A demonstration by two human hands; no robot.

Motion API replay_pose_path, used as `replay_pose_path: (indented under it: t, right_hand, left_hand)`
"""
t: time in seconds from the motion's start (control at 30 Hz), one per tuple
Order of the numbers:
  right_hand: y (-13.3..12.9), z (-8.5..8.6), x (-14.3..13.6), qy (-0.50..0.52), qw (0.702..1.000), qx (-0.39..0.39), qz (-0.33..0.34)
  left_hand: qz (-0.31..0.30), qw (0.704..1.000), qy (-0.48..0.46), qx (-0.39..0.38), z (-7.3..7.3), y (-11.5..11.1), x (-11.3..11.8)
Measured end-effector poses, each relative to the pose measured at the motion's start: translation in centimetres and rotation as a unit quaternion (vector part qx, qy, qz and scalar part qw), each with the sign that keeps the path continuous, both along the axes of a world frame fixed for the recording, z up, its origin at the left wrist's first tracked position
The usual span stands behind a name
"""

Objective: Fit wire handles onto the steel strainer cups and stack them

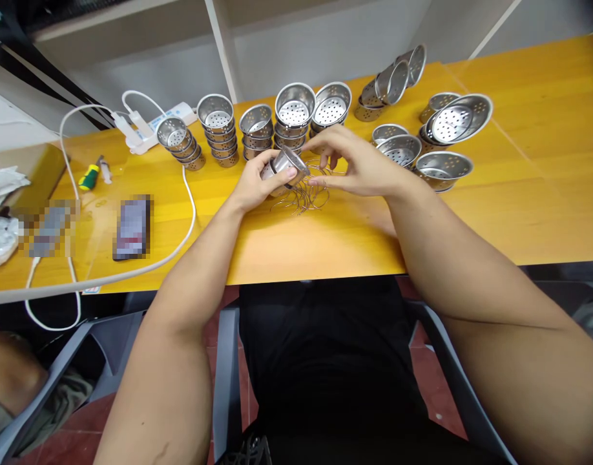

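Observation:
My left hand [256, 179] is closed round a small perforated metal cup [291, 160], which it holds tilted with the rim toward the right. Close to that rim, my right hand [352, 160] has its thumb and index finger apart, with the other fingers curled; I cannot tell whether a fingertip touches the cup. A loose tangle of thin wire rings [307, 197] lies on the yellow table [316, 248] below both hands. Behind them stand stacks of similar cups, including one stack [295, 106] partly hidden by my left hand.
More cup stacks [216, 119] stand along the back, and tilted cups [444, 169] sit at the right. At the left are a power strip [148, 132], a green-yellow screwdriver [89, 177], a blurred phone [132, 227] and a long white cable [192, 213]. Another person's leg [15, 365] shows lower left.

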State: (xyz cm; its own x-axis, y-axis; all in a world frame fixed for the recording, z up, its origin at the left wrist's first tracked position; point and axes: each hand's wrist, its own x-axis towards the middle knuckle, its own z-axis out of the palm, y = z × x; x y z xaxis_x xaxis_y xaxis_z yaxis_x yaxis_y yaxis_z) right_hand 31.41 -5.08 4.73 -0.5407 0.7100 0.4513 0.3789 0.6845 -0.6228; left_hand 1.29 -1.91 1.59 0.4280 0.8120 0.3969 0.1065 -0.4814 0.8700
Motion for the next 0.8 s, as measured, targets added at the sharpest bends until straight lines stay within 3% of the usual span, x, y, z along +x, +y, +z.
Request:
replay_pose_path:
  t: [0.13,0.2,0.3,0.37,0.47,0.67,0.8]
  right_hand:
    - [-1.1,1.5,-0.5,0.005,0.998,-0.002,0.064]
    - [-1.0,2.2,0.3,0.021,0.999,-0.008,0.044]
    - [-0.1,3.4,2.5,0.104,0.988,0.072,-0.089]
    - [1.0,4.2,3.8,0.14,0.957,0.171,-0.187]
    - [3.0,5.1,4.4,0.103,0.935,0.222,-0.257]
    - [6.3,3.9,2.8,-0.042,0.957,0.16,-0.237]
    - [4.8,3.1,3.2,-0.06,0.959,0.162,-0.224]
  left_hand:
    - [-0.031,0.999,-0.009,0.026,-0.4,0.1,0.5]
    - [-0.042,0.999,-0.017,0.023,-0.5,0.1,0.5]
    - [-0.054,0.998,-0.008,-0.01,-0.5,0.0,0.2]
    - [-0.057,0.998,0.005,-0.03,-0.3,-0.3,0.0]
    - [-0.05,0.998,0.015,-0.038,0.1,-0.8,0.1]
    - [-0.038,0.998,0.026,-0.053,0.5,-1.2,0.3]
    - [-0.047,0.997,0.031,-0.055,0.5,-1.1,0.2]
